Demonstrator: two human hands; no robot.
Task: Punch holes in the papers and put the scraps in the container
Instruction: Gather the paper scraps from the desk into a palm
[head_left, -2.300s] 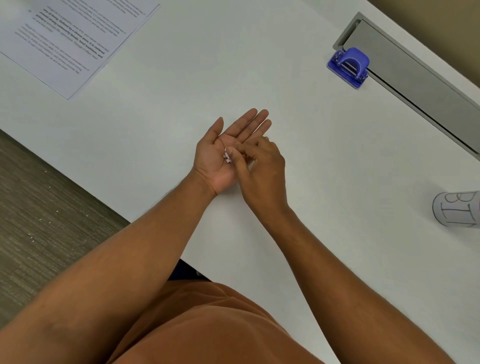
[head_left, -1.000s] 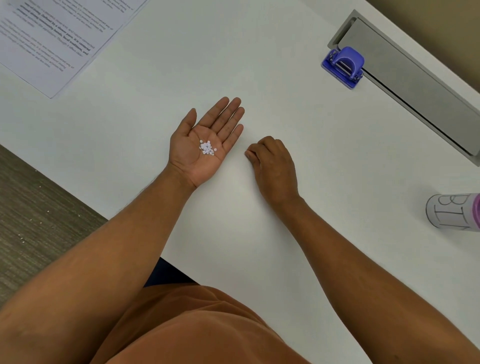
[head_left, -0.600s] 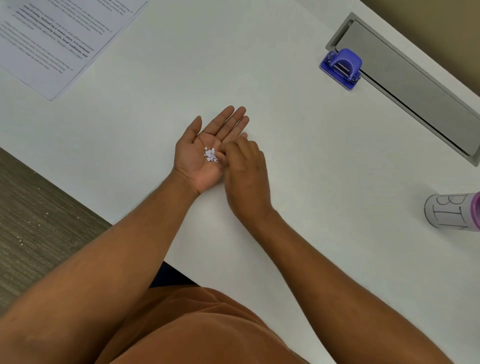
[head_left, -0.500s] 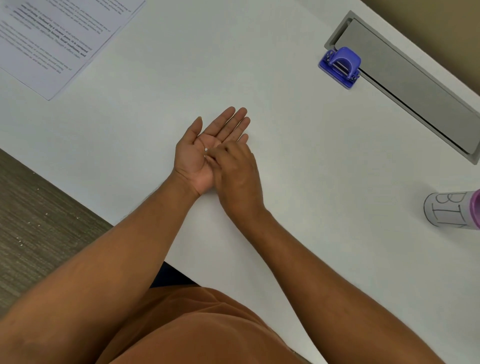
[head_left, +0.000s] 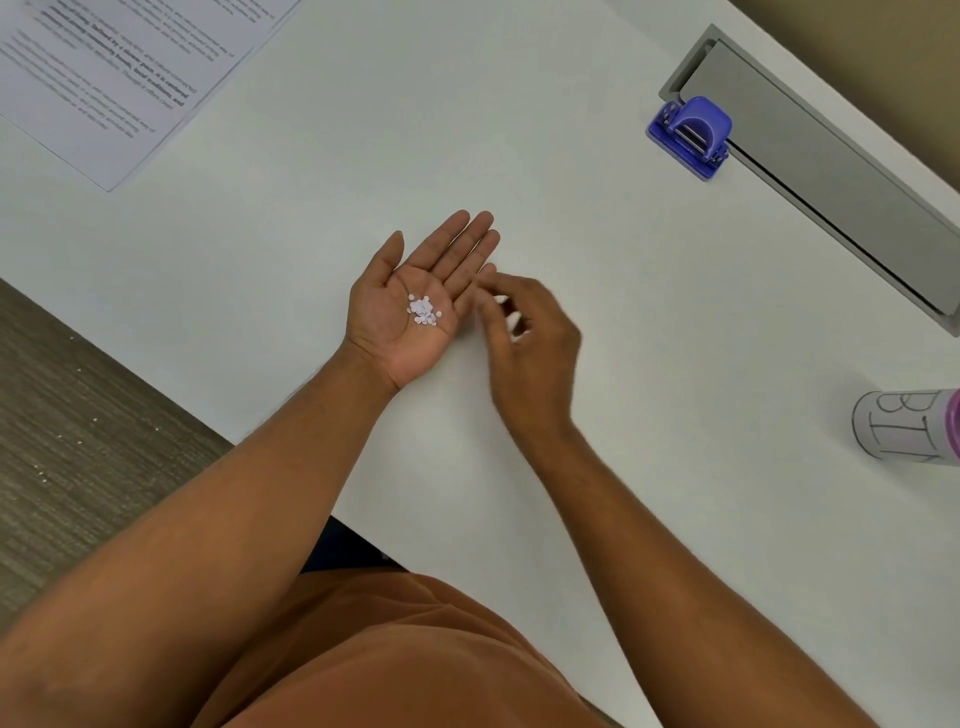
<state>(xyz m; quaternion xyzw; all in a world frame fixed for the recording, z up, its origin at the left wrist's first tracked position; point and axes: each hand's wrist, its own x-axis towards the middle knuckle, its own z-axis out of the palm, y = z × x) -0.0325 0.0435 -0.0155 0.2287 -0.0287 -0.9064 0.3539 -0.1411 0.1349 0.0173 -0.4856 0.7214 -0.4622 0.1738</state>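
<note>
Palm-up and spread flat, the left hand (head_left: 415, 306) cradles a small pile of white paper scraps (head_left: 424, 310). Just beside it, the right hand (head_left: 530, 343) is blurred, fingers loosely curled; its grip cannot be determined. At the table's (head_left: 363, 130) right edge lies the labelled container (head_left: 904, 426).

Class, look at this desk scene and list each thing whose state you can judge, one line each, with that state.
Left hand: open, palm up, flat near the table.
Paper scraps: small pile resting on the left palm.
Right hand: blurred, fingers curled beside the left; grip unclear.
Hole punch: untouched, lying on the table.
Container: apart at the right edge; opening not visible.
Papers: flat, far left corner.
</note>
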